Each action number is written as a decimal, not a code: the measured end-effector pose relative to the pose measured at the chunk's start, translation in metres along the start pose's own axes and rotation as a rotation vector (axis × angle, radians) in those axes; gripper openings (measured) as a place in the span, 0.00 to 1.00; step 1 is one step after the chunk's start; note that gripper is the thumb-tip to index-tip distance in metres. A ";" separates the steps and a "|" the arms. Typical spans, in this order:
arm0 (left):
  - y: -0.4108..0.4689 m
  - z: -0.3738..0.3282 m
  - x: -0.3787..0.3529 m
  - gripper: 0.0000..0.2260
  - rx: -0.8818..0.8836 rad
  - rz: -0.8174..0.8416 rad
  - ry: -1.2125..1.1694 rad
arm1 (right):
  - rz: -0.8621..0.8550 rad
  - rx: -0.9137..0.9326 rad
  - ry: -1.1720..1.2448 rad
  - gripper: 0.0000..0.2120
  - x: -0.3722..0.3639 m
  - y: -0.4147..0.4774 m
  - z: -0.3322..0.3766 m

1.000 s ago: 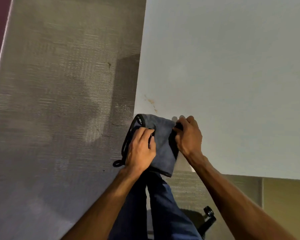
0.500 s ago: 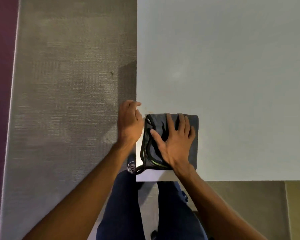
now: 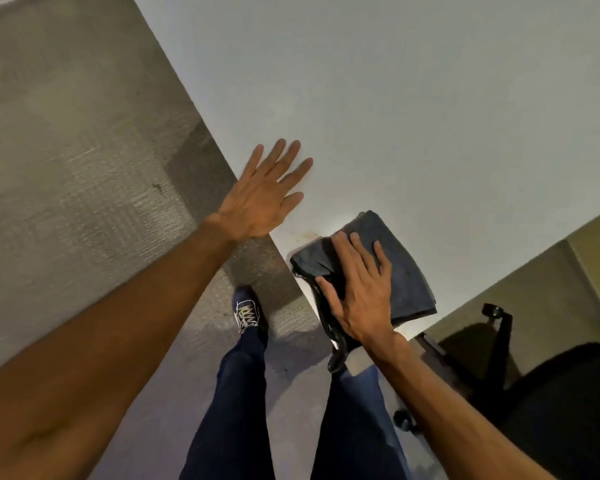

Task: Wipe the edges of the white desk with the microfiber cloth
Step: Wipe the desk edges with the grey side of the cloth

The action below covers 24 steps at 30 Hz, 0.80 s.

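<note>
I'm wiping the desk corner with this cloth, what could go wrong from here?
The cloth sits at the corner of the white desk, partly hanging over the edge, so it may slip off under the flat right hand. The brownish mark beside it could get missed. The left hand, spread flat at the desk's edge, may leave fresh prints.

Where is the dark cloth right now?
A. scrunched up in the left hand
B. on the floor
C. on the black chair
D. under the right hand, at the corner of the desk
D: the right hand lies flat on the microfiber cloth at the near corner of the white desk, while the left hand rests flat on the desk top with nothing in it.
</note>
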<state>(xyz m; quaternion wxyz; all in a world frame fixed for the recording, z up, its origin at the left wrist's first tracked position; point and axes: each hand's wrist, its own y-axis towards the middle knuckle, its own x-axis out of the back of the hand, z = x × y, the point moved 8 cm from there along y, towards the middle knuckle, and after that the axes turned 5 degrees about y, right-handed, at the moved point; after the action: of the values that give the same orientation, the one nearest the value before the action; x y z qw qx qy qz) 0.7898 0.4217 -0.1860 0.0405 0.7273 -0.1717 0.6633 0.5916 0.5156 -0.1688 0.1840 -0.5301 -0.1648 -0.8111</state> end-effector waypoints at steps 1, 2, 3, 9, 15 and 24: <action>0.000 0.002 -0.002 0.27 -0.015 -0.011 0.034 | -0.023 -0.002 -0.002 0.28 0.000 -0.003 0.003; 0.000 0.002 -0.003 0.27 -0.031 -0.027 0.058 | -0.045 0.003 -0.018 0.27 0.000 -0.005 0.007; 0.001 0.002 -0.003 0.27 -0.047 -0.044 0.063 | -0.060 0.003 -0.041 0.26 0.000 -0.007 0.010; 0.036 0.003 0.014 0.23 -0.157 -0.136 0.023 | -0.126 -0.048 -0.110 0.19 0.004 -0.013 0.025; 0.054 0.005 0.008 0.24 -0.189 -0.121 0.080 | -0.180 -0.084 -0.090 0.16 0.003 0.011 0.033; 0.051 0.003 0.012 0.24 -0.202 -0.146 0.054 | -0.141 -0.087 -0.125 0.17 -0.005 0.040 0.044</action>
<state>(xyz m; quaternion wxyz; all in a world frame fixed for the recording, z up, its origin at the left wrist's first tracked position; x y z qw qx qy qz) 0.7782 0.3705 -0.1829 0.1666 0.7119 -0.1831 0.6572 0.6472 0.5016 -0.1540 0.0928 -0.5744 -0.1776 -0.7937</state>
